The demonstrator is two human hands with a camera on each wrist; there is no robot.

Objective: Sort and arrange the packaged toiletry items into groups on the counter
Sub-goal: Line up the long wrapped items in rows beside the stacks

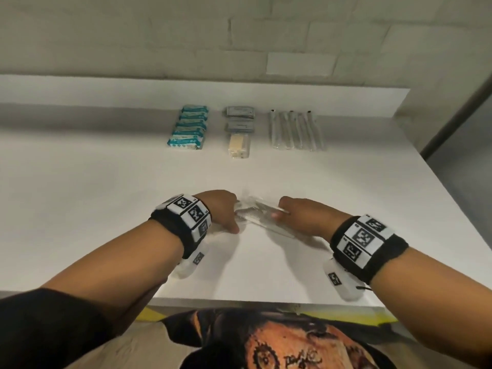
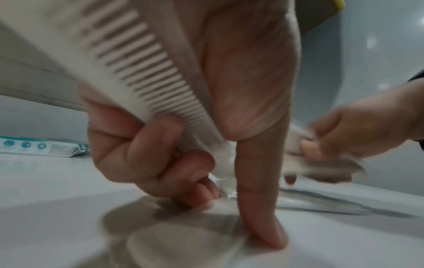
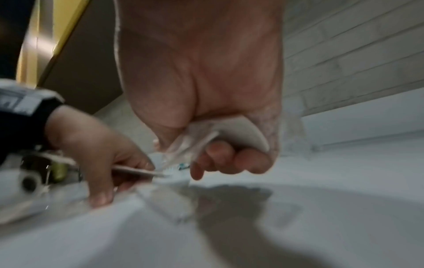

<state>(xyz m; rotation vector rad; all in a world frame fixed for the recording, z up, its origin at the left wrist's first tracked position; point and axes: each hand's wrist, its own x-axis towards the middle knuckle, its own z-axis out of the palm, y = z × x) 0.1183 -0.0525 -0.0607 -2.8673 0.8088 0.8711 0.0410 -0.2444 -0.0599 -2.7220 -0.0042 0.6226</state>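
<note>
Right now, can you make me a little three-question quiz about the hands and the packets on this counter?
1. True or false: the left hand grips a wrapped white comb.
2. Which group lies furthest left at the back of the counter? A teal packets B grey packets C clear-wrapped sticks
3. Fill in: the cream item lies just in front of the ___ packets.

Key: 1 true; 2 A; 3 grey
</note>
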